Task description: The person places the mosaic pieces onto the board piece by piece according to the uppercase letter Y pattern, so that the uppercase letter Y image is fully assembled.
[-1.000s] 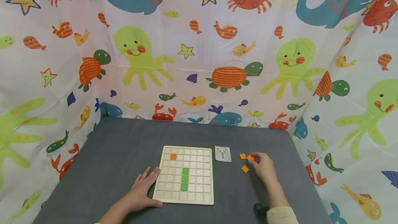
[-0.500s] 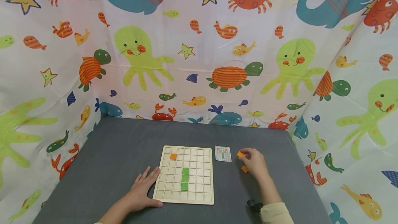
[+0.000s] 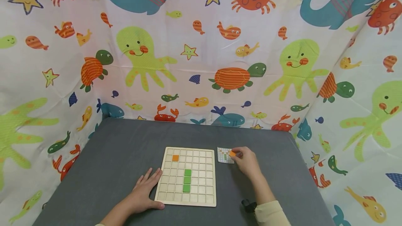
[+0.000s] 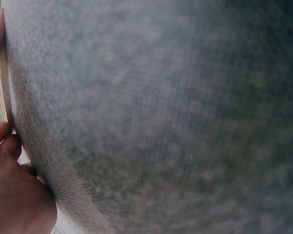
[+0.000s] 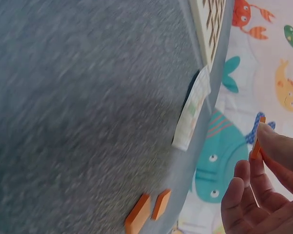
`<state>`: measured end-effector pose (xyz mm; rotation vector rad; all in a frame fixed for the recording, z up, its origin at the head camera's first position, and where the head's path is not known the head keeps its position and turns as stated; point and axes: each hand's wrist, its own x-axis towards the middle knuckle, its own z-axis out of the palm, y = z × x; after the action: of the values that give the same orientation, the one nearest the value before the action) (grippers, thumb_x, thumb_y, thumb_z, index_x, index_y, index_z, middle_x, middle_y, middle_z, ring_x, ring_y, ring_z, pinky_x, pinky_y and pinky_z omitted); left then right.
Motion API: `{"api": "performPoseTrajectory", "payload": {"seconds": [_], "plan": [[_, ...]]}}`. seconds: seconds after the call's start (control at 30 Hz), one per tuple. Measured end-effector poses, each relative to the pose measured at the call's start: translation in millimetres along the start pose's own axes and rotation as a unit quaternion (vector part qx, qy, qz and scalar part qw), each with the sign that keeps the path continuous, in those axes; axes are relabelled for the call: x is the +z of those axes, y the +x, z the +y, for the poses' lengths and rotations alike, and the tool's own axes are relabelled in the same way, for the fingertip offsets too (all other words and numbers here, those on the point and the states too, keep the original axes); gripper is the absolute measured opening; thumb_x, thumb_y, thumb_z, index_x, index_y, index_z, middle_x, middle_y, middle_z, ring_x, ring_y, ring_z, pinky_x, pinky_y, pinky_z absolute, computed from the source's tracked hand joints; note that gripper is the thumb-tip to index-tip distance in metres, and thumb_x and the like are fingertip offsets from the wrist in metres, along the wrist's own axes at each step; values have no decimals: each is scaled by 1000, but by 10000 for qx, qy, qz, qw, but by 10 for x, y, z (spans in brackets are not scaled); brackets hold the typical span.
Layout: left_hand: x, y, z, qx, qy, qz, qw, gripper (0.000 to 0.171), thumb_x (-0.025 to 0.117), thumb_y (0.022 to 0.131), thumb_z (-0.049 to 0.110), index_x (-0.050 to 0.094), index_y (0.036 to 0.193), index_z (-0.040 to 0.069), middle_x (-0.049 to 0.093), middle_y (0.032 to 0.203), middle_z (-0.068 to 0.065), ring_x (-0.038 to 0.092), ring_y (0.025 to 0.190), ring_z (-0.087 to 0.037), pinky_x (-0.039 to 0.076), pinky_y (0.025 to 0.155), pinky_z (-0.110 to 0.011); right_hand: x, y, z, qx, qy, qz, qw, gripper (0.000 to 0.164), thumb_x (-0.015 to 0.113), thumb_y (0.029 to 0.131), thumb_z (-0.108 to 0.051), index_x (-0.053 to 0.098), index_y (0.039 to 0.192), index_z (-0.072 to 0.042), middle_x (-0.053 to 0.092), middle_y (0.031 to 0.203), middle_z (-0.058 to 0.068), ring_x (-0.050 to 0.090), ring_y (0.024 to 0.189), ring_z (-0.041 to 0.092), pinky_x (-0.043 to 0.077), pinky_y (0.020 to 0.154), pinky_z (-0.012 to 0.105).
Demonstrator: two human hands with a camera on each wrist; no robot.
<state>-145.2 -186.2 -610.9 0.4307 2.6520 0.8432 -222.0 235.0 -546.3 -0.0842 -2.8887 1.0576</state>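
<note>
My right hand (image 3: 246,162) pinches an orange square tile (image 3: 232,153) between thumb and fingers. It hangs over the right edge of a small printed grid card (image 3: 223,156), and in the right wrist view the tile (image 5: 256,146) is seen edge-on. A wooden grid board (image 3: 204,180) lies left of the card. Three green tiles (image 3: 187,180) fill a column of its cells, and one orange tile (image 3: 175,158) sits toward its upper left. My left hand (image 3: 142,193) rests with spread fingers at the board's left edge, thumb by the lower left corner.
Two more orange tiles, one nearer (image 5: 138,214) and one farther (image 5: 161,204), lie on the grey table (image 3: 132,142); the right hand and arm hide them in the head view. A black device (image 3: 248,205) hangs at the right wrist. A sea-animal curtain (image 3: 169,79) surrounds the table.
My right hand has picked up an orange tile from the loose ones on the right and carried it leftward to over the card. The left hand and board have stayed put.
</note>
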Motion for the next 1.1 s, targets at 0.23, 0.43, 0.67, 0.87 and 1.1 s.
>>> {"api": "performPoseTrajectory", "payload": {"seconds": [0.23, 0.43, 0.67, 0.87, 1.1], "plan": [[6, -1, -1, 22, 16, 30, 10000, 129, 83, 62, 70, 23, 163, 17, 21, 169, -3, 4, 157, -39, 6, 120, -64, 111, 23, -149, -115, 97, -81, 9999, 25, 80, 86, -10, 76, 111, -10, 67, 110, 8, 64, 93, 23, 56, 75, 38], [8, 4, -1, -37, -24, -12, 10000, 129, 84, 62, 70, 23, 163, 18, 21, 169, -2, 3, 157, -38, 6, 120, -65, 202, 16, -204, -265, 178, -132, 9994, 25, 80, 85, -9, 77, 110, -9, 68, 109, 7, 65, 92, 23, 55, 71, 35], [17, 19, -11, -66, 7, -56, 10000, 129, 83, 62, 70, 21, 163, 19, 19, 170, -1, 2, 157, -37, 4, 121, -65, 281, 8, -291, -287, 306, -278, 9987, 26, 79, 87, -10, 76, 113, -10, 68, 112, 6, 65, 95, 24, 56, 70, 32], [32, 22, -28, -25, 85, 9, 10000, 129, 83, 62, 70, 22, 163, 19, 19, 170, -1, 3, 157, -37, 5, 120, -64, 312, 8, -410, -369, 359, -386, 9979, 25, 78, 89, -12, 76, 114, -12, 67, 112, 5, 63, 94, 22, 54, 65, 29], [24, 19, -36, -62, 83, 16, 9999, 130, 84, 61, 70, 22, 163, 19, 20, 169, 0, 3, 157, -36, 6, 121, -63, 418, 3, -510, -617, 522, -497, 9955, 24, 78, 88, -11, 76, 112, -11, 66, 113, 6, 62, 94, 22, 55, 66, 32]]}}
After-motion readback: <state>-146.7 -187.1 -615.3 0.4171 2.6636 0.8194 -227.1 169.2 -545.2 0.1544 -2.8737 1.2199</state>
